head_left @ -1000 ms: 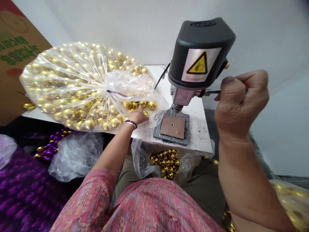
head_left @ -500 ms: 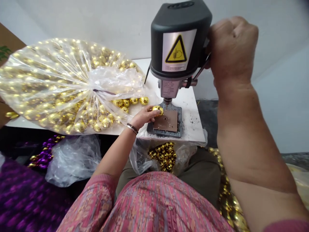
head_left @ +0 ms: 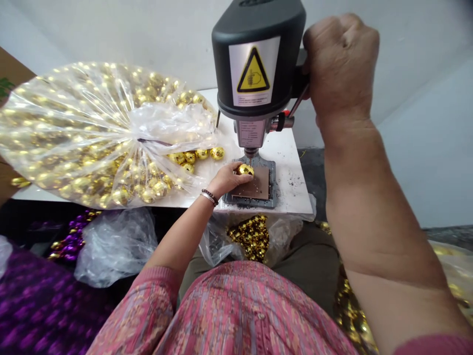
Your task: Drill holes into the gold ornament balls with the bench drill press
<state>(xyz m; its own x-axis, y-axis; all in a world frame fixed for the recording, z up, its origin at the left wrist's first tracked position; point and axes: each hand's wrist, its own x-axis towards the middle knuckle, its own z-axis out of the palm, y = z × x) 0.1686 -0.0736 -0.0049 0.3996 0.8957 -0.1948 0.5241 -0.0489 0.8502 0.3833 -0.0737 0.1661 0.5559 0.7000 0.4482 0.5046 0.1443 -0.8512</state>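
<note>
My left hand [head_left: 229, 179] pinches a shiny gold faceted ball [head_left: 245, 170] above the brown pad [head_left: 258, 185] on the base of a drill press [head_left: 258, 64]. The thin drill bit [head_left: 250, 161] comes down right at the ball's top; whether it touches or has entered I cannot tell. My right hand [head_left: 342, 64] is closed in a fist around the press's feed lever [head_left: 300, 101], at the right of the black motor housing. Most of the lever's end is hidden by the hand.
A large clear bag [head_left: 74, 133] of gold balls fills the table's left side. Loose gold balls [head_left: 217, 153] lie by its mouth. Dark shavings litter the white tabletop [head_left: 291, 172]. Below the front edge, an open plastic bag [head_left: 253, 236] holds gold balls; purple balls [head_left: 76, 236] are lower left.
The gold ball has come under the drill bit, over the middle of the pad. My right hand stays on the lever. The whole view has shifted slightly.
</note>
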